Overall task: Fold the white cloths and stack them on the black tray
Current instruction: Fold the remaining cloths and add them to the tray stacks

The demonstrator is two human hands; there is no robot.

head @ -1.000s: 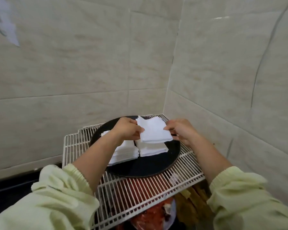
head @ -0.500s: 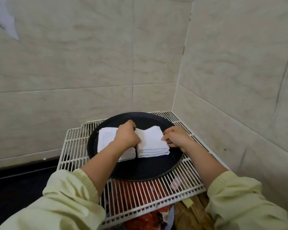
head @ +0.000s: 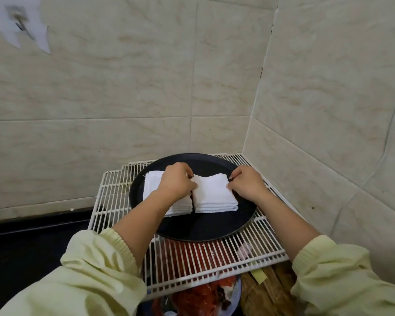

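Both hands are working over the middle of the black tray [head: 203, 226]. The left hand [head: 177, 182] is pinching the left edge of the top cloth [head: 211, 188] with curled fingers. The right hand [head: 246, 184] is pinching the opposite edge the same way.

In my judgement, this two-sided hold is squaring the cloth on the right pile [head: 214, 206] so the edges line up before release. A left pile [head: 152, 185] of folded white cloths is lying on the tray's left half, just beside the right pile and partly hidden by the left forearm.

The tray is sitting on a white wire rack [head: 114, 197], which is set into the corner formed by the tiled walls [head: 123, 99] behind the tray. Nearer than the tray, something red [head: 187, 254] is showing through the bars; I cannot tell what it is. A dark table [head: 21, 247] is lying to the tray's left.
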